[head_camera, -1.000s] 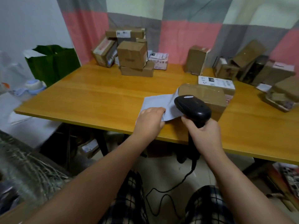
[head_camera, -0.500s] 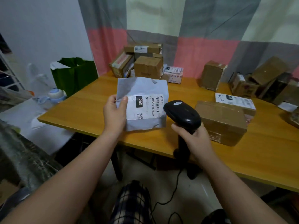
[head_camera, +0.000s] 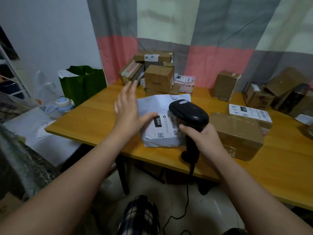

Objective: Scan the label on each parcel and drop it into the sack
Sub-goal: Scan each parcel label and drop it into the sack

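Orange wooden table: grey plastic parcel lies label-up for the black handheld scanner clasped in right grip; left grip, nine o'clock, open

Home parcel-sorting room, wooden table, stacked cardboard boxes, checked curtain

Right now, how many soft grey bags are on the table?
1: the bag lies near the front edge, partly under the scanner; more may hide among the boxes.
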Tool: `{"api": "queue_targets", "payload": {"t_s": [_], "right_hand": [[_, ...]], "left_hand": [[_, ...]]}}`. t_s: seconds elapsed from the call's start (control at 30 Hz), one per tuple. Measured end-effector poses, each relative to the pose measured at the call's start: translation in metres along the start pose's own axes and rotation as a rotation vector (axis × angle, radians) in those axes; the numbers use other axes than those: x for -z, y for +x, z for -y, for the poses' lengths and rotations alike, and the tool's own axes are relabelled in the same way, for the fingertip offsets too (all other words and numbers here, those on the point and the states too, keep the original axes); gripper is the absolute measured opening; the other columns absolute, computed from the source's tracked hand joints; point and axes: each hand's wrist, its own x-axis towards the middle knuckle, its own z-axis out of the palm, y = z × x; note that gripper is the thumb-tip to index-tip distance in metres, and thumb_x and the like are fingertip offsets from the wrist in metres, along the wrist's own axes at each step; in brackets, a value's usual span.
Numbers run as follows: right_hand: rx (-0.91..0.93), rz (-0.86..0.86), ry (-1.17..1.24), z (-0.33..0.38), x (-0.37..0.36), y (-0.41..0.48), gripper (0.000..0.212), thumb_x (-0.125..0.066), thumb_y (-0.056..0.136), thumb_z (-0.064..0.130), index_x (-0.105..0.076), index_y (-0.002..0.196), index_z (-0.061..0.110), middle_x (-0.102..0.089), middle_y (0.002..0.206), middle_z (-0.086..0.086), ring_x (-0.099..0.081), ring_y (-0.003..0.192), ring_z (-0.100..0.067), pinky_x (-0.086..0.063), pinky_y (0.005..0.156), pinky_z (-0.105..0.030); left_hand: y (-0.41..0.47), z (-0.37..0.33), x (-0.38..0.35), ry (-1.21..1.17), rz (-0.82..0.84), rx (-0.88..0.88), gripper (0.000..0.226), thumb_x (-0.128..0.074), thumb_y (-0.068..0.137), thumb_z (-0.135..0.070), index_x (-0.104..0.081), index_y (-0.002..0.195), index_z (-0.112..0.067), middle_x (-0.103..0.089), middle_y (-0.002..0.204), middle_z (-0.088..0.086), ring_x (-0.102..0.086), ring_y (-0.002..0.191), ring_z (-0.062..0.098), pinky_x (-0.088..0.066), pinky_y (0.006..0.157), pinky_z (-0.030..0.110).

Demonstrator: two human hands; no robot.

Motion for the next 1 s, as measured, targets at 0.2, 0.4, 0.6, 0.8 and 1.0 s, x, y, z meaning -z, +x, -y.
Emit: {"api": "queue_targets", "payload": {"t_s": [0.2,0.4,0.6,0.8,1.0], "right_hand": [[0.076,0.019,0.118,0.019,0.004,0.014,0.024,-0.069,0.084,0.004,-0.070,0.096,0.026,-0.075,0.094,0.004,-0.068,0.094,-0.011,-0.054,0.085,-0.030],[-0.001,-0.312,0.120,0.010,0.005,0.013,0.023,-0.073,0.083,0.017,-0.068,0.106,0.018,-0.069,0.090,0.006,-0.064,0.089,-0.008,-0.046,0.072,-0.024],[0.038,-0.250,-0.127,-0.007,0.000,-0.009,0.012,-0.075,0.081,0.020,-0.065,0.075,0.023,-0.058,0.060,0.000,-0.056,0.059,-0.014,-0.042,0.058,-0.028],[0.065,-0.191,-0.221,-0.010,-0.019,-0.019,0.018,-0.075,0.080,0.025,-0.066,0.073,0.011,-0.058,0.054,-0.003,-0.064,0.063,-0.029,-0.051,0.059,-0.043],[0.042,-0.182,-0.191,-0.009,-0.026,-0.022,0.017,-0.073,0.082,0.027,-0.066,0.074,0.013,-0.060,0.055,-0.007,-0.064,0.058,-0.026,-0.052,0.059,-0.043]], "left_hand": [[0.037,-0.032,0.014,-0.037,0.497,-0.154,0.063,-0.080,0.072,-0.039,-0.055,0.127,-0.019,-0.062,0.118,-0.001,-0.055,0.115,0.018,-0.039,0.095,0.029],[0.029,-0.021,-0.012,-0.303,0.325,0.008,0.021,-0.075,0.081,-0.015,-0.055,0.074,-0.018,-0.056,0.068,-0.009,-0.051,0.065,0.009,-0.036,0.055,0.023],[0.003,0.013,-0.036,-0.808,0.057,0.336,0.023,-0.068,0.087,-0.008,-0.049,0.079,-0.019,-0.062,0.080,0.007,-0.060,0.069,0.015,-0.049,0.063,0.027],[-0.009,0.027,-0.045,-0.910,-0.022,0.423,0.023,-0.066,0.088,-0.005,-0.047,0.079,-0.014,-0.062,0.074,0.007,-0.063,0.060,0.007,-0.052,0.057,0.024],[-0.010,0.029,-0.047,-0.945,-0.037,0.435,0.020,-0.065,0.089,-0.007,-0.048,0.081,-0.013,-0.065,0.078,0.009,-0.065,0.069,0.016,-0.055,0.064,0.031]]}}
